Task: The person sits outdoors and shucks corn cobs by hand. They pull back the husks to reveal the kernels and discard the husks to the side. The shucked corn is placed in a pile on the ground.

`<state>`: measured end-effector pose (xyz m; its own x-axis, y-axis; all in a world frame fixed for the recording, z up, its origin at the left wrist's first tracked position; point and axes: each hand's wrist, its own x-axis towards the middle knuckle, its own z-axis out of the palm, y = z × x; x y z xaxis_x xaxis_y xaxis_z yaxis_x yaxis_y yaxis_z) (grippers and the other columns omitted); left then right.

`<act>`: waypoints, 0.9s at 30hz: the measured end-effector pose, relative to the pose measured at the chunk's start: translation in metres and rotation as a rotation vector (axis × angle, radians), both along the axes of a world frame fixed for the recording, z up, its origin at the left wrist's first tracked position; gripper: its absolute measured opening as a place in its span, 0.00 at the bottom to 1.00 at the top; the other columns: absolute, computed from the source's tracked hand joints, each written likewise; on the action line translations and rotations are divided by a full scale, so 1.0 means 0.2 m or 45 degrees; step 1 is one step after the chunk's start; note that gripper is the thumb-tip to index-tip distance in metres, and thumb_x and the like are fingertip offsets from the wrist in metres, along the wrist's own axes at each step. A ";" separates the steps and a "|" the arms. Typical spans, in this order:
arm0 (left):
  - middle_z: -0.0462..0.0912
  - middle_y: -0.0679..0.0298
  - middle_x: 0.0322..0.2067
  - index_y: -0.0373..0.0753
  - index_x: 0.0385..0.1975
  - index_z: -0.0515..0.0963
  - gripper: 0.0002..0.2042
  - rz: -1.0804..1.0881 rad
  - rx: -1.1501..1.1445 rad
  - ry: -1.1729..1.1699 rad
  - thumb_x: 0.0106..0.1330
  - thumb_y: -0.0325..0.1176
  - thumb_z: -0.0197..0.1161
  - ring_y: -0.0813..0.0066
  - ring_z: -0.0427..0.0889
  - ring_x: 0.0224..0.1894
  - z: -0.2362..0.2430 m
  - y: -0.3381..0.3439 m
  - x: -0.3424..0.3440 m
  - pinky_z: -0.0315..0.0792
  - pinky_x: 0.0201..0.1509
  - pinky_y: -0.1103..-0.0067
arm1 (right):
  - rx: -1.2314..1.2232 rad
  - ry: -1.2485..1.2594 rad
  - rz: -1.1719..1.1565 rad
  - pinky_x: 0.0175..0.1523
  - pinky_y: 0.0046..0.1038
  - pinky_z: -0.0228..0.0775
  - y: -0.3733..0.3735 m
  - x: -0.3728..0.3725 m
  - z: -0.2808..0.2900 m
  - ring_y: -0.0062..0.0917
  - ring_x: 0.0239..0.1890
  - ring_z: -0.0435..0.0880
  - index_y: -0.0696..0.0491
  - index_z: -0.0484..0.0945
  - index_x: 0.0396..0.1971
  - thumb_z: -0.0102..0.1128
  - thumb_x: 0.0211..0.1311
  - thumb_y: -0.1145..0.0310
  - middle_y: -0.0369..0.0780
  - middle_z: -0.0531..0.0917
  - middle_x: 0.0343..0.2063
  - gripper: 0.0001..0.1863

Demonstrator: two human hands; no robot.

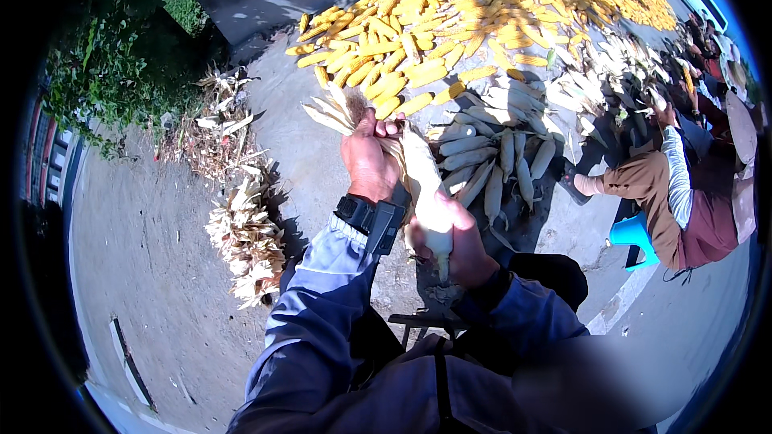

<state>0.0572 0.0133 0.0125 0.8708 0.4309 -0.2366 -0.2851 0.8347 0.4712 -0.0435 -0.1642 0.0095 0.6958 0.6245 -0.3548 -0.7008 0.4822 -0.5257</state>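
Between my hands is an ear of corn (420,165) in its pale husk, slanting across in front of me. My left hand (371,159) is closed round the husk leaves at its far end, where brown silk (354,104) and loose husk strips (328,116) stick out. Lower down, my right hand (466,245) grips the stalk end, fingers wrapped round it. The husk still covers most of the ear. Just beyond and to the right lies a pile of unhusked corn ears (470,149).
Bare yellow cobs (394,56) spread along the wall at the back. Stripped husks (245,233) are heaped at left, below green plants (104,72). At right a person (675,185) in a patterned sleeve sits near a blue stool (634,237), with others beyond and a white vehicle (700,0).
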 end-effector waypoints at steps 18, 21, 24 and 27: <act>0.65 0.69 0.25 0.35 0.44 0.71 0.03 -0.102 0.447 0.247 0.76 0.25 0.55 0.76 0.64 0.25 0.10 -0.01 -0.10 0.67 0.31 0.74 | -0.195 -0.057 0.027 0.23 0.25 0.73 -0.11 0.04 0.00 0.23 0.25 0.84 0.55 0.76 0.47 0.63 0.70 0.52 0.40 0.83 0.30 0.21; 0.67 0.69 0.26 0.35 0.44 0.71 0.03 -0.097 0.458 0.251 0.76 0.25 0.55 0.77 0.64 0.25 0.10 0.00 -0.10 0.67 0.31 0.75 | -0.232 -0.050 0.023 0.23 0.25 0.73 -0.10 0.05 0.02 0.23 0.25 0.84 0.55 0.76 0.48 0.63 0.70 0.52 0.40 0.83 0.30 0.21; 0.70 0.69 0.28 0.37 0.44 0.71 0.02 -0.094 0.432 0.264 0.77 0.25 0.54 0.78 0.64 0.25 0.10 -0.01 -0.09 0.67 0.30 0.76 | -0.260 -0.041 0.008 0.23 0.25 0.73 -0.08 0.05 0.03 0.23 0.25 0.84 0.54 0.76 0.48 0.63 0.70 0.52 0.40 0.83 0.30 0.21; 0.70 0.70 0.29 0.38 0.43 0.71 0.01 -0.127 0.432 0.266 0.77 0.24 0.53 0.79 0.64 0.25 0.11 -0.02 -0.10 0.66 0.30 0.77 | -0.289 -0.039 -0.018 0.24 0.24 0.72 -0.07 0.05 0.01 0.23 0.24 0.83 0.55 0.77 0.48 0.63 0.70 0.51 0.39 0.83 0.29 0.22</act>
